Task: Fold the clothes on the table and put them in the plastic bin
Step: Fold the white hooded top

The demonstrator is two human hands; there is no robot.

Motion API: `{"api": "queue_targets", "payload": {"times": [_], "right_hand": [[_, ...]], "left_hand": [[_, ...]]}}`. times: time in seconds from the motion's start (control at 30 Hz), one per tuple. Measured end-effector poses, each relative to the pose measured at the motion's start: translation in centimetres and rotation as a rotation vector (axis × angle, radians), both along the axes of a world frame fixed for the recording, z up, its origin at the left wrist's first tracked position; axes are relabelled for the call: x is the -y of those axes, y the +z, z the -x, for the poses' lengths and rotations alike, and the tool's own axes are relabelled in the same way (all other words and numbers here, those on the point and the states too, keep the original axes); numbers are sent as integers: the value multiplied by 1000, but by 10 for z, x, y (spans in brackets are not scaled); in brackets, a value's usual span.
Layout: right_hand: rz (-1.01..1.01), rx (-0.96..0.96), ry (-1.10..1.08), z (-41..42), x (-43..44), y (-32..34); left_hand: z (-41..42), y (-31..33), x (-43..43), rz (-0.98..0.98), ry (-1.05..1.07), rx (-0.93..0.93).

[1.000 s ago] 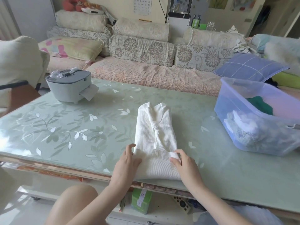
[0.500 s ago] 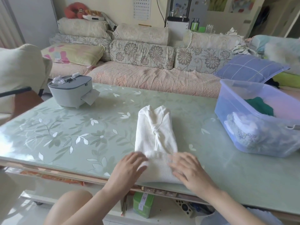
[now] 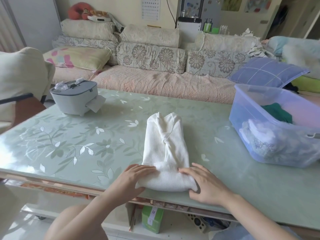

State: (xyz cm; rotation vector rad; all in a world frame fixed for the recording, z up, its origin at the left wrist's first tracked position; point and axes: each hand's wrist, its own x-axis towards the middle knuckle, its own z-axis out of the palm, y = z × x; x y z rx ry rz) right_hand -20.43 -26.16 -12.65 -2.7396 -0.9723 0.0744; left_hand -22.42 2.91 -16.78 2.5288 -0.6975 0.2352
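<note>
A white ribbed garment (image 3: 166, 149) lies folded into a long narrow strip on the green floral table (image 3: 69, 144), its near end turned over into a thick fold. My left hand (image 3: 133, 179) grips the left side of that fold, fingers on top and thumb beneath. On the right side, my right hand (image 3: 206, 184) holds it the same way. The clear plastic bin (image 3: 242, 108) stands at the table's right, apart from the garment, holding a green garment (image 3: 277, 111) and white patterned clothes (image 3: 259, 135).
A grey tissue box (image 3: 74, 99) sits at the table's far left. A sofa (image 3: 155, 84) with a blue pillow (image 3: 265, 73) runs behind the table. A cushioned chair (image 3: 20, 78) stands at the left. The near table edge (image 3: 86, 193) is just below my hands.
The near end of the garment has been turned over farther onto itself. My hands moved from the fold's top to its two sides and now grip it.
</note>
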Motion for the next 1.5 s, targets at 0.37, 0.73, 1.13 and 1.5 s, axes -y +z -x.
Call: {"api": "queue_targets", "payload": {"times": [0.37,0.73,1.13,1.5], "right_hand": [[-390,-9,-165,-7,0,-20],[-717,-218,-522,-46,-32,14],[-356,56,-666,-62,-51,1],[-878,-328,-496,-25,-14,-26]], "left_hand": [[-5,10,9,92,249,66],[-30,45,39,238,658,-222],[-30,23,37,198,764,-198],[-29,17,39,310,738,-157]]}}
